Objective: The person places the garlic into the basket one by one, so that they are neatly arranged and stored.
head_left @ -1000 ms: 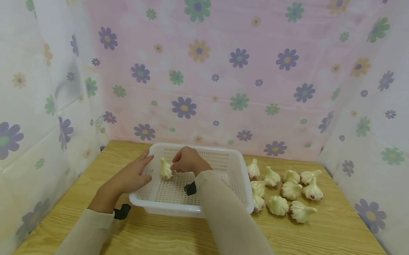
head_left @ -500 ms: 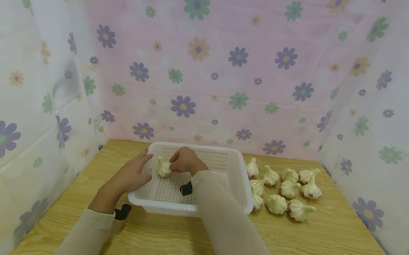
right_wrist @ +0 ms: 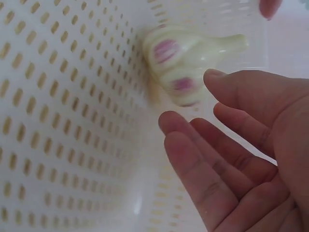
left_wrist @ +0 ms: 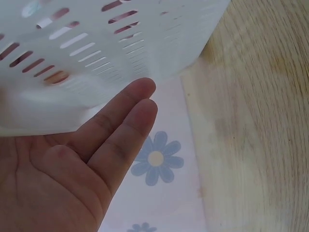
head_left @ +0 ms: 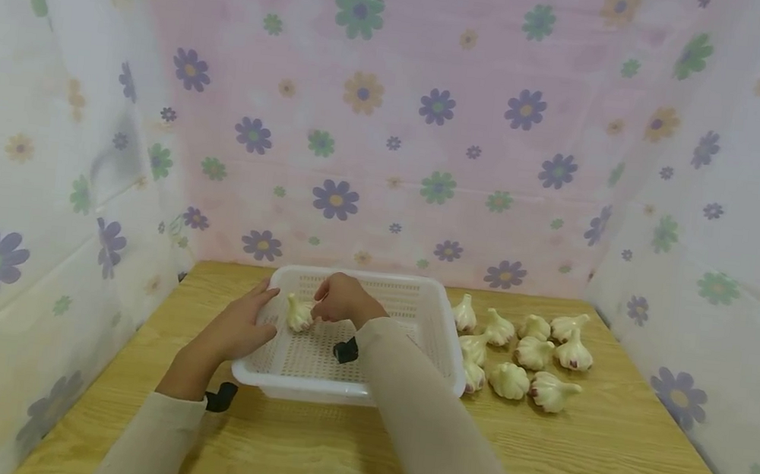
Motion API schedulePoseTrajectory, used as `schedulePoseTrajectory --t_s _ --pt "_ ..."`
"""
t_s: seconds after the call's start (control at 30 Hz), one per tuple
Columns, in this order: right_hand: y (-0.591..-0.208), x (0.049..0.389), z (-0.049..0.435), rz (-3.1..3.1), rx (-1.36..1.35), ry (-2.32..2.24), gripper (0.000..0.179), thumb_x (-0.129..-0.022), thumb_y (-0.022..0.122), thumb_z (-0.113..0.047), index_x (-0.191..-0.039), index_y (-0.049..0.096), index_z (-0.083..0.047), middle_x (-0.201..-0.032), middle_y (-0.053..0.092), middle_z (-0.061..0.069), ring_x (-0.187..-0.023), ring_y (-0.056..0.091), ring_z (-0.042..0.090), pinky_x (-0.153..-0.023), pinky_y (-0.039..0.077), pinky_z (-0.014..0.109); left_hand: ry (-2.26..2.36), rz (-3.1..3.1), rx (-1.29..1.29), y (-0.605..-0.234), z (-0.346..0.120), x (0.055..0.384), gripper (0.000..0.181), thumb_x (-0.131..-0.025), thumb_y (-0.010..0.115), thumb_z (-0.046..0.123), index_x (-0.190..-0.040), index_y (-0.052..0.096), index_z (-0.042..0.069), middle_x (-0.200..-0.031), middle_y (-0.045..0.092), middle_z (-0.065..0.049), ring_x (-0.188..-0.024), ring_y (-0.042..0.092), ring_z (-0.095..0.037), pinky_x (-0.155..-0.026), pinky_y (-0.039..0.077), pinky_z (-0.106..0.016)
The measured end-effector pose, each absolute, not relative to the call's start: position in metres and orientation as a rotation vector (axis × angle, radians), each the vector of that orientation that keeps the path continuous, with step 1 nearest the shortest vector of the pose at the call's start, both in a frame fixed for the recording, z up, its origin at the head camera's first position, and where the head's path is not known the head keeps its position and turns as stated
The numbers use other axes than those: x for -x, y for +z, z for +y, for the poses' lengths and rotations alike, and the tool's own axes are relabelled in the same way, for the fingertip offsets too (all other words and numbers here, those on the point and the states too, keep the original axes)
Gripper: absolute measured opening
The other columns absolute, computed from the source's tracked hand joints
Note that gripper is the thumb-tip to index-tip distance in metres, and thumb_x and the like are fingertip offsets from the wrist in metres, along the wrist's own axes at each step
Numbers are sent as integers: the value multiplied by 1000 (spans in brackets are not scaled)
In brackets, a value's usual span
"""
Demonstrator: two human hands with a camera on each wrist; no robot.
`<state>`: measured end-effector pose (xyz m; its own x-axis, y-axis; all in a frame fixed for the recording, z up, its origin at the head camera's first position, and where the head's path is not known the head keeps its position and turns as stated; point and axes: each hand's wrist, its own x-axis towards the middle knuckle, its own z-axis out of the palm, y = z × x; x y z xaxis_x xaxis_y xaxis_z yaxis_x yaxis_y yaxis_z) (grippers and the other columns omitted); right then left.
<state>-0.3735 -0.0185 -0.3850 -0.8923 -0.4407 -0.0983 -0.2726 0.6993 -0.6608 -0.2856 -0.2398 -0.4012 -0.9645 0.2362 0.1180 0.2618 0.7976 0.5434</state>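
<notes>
A white perforated plastic basket (head_left: 311, 384) stands on the wooden table. My left hand (head_left: 237, 328) holds its left rim, thumb over the rim; in the left wrist view two straight fingers (left_wrist: 126, 137) lie along the outer wall. One garlic bulb (head_left: 300, 315) rests on the basket floor near the left wall, stem leaning left. My right hand (head_left: 346, 300) is inside the basket, just right of the bulb. In the right wrist view its fingers are loosely bent with nothing between them, and the thumb (right_wrist: 231, 87) is close to the purple-streaked bulb (right_wrist: 178, 63).
Several garlic bulbs (head_left: 534, 352) lie on the table right of the basket, the closest against its right wall. Wooden tabletop (head_left: 304, 451) stretches in front. A flowered curtain (head_left: 386, 169) encloses the back and both sides. Dark wrist cameras (head_left: 345, 351) sit at both cuffs.
The garlic bulb in the basket has turned slightly, its stem tipping further left. The right hand stays beside it, and the left hand keeps its place on the rim. The head view has shifted slightly.
</notes>
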Motion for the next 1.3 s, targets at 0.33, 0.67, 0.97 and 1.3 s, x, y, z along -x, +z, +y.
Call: schedulePoseTrajectory --t_s 0.33,0.67,0.97,1.3 --pt "-346 349 0 2700 877 -811 32 -92 77 -28 -119 76 -11 -112 74 0 -100 68 15 -90 57 37 -902 -2941 374 -405 -250 276 75 -92 60 18 -161 34 2 -172 11 -22 -154 20 -51 -118 28 -68" --pt "-325 315 69 2729 957 -1011 24 -96 74 -35 -117 74 -26 -113 71 -8 -100 70 16 -83 59 34 -926 -2932 379 -407 -250 276 76 -92 62 17 -161 34 2 -173 11 -21 -155 19 -51 -117 28 -69" --pt "-330 293 146 2855 879 -1277 19 -98 70 -34 -116 75 -27 -120 74 -2 -99 74 13 -84 60 39 -901 -2938 400 -407 -244 281 75 -93 60 17 -161 33 2 -172 10 -22 -155 18 -49 -119 26 -67" --pt "-340 283 222 3061 688 -1388 30 -100 66 -42 -121 73 -21 -115 74 1 -100 71 20 -82 58 30 -882 -2923 421 -404 -239 286 74 -92 60 16 -160 35 1 -172 13 -24 -154 21 -50 -118 28 -67"
